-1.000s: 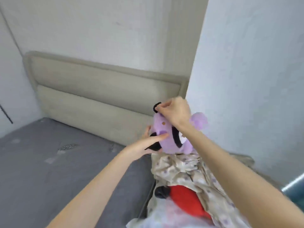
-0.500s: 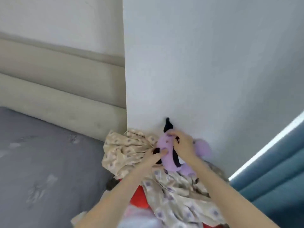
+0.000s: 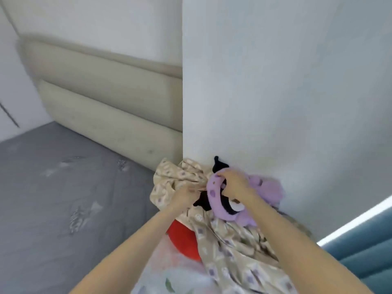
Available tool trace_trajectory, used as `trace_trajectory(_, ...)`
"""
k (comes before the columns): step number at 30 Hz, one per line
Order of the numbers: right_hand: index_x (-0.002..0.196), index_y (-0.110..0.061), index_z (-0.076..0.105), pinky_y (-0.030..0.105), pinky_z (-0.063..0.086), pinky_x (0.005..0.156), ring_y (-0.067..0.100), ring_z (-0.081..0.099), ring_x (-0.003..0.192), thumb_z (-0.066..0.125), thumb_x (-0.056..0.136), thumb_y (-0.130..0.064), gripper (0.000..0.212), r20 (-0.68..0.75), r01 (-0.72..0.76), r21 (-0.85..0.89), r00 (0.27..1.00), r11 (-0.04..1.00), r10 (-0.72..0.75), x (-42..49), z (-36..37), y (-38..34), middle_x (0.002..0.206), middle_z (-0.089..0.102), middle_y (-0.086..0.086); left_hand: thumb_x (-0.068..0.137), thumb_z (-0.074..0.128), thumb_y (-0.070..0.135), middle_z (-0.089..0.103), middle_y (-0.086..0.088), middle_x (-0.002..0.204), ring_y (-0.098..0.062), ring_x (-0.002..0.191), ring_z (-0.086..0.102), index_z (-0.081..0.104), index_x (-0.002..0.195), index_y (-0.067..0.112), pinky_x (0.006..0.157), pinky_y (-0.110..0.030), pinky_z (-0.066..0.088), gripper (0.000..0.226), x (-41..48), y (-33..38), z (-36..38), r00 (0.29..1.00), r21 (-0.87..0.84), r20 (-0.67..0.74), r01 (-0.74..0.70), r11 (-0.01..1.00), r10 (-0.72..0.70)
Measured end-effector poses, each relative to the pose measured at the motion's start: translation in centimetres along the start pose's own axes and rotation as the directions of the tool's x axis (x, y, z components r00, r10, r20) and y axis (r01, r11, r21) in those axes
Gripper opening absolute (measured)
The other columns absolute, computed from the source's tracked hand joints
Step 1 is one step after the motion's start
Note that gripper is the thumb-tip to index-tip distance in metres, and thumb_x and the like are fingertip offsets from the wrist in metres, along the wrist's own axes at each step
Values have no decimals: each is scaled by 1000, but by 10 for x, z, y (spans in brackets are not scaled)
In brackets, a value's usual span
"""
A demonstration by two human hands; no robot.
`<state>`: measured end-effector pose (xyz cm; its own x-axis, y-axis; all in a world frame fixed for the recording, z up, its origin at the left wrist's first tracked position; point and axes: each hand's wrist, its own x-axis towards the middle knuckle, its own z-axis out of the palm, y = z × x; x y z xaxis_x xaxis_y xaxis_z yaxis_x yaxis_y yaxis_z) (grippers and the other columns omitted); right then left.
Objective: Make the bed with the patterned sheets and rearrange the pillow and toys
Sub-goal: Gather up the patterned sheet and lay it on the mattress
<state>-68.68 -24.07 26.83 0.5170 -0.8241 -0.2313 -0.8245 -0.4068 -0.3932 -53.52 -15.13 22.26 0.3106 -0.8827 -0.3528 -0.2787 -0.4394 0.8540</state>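
Note:
A purple and black plush toy [image 3: 265, 192] lies against the white wall, on top of a crumpled beige patterned sheet [image 3: 231, 251]. My right hand [image 3: 235, 183] grips the toy's purple head from above. My left hand [image 3: 186, 195] holds the toy's black lower edge beside the sheet's folds. A red toy [image 3: 182, 240] peeks out from under the sheet. The bare grey mattress [image 3: 63, 198] fills the left of the view.
A beige padded headboard [image 3: 110, 98] runs along the back of the bed. A white wall column [image 3: 275, 81] stands right behind the pile. Blue upholstery [image 3: 364, 247] shows at the lower right. A pale floral fabric [image 3: 174, 281] lies at the bottom edge.
The toy has come down from mid-air onto the sheet pile by the wall. Both hands went down with it, and my view swung to the right.

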Motion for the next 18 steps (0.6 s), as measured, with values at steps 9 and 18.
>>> trace_trajectory(9, 122, -25, 60, 31, 43, 83, 26, 58, 110, 50, 88, -14, 37, -145, 60, -275, 984, 960, -103, -8, -19, -107, 121, 61, 1, 92, 58, 17, 63, -4, 112, -15, 84, 62, 60, 119, 18, 64, -19, 48, 26, -66, 2, -105, 981, -246, -195, -26, 969, -24)
trace_trajectory(18, 118, -34, 63, 29, 46, 94, 20, 58, 115, 55, 87, -23, 34, 18, 402, -60, 916, 914, -402, -21, 64, -282, 118, 66, -8, 96, 54, 15, 66, -2, 106, -17, 86, 63, 60, 114, 17, 88, -34, 50, 19, -186, -85, -250, 858, -378, -490, -49, 924, -155)
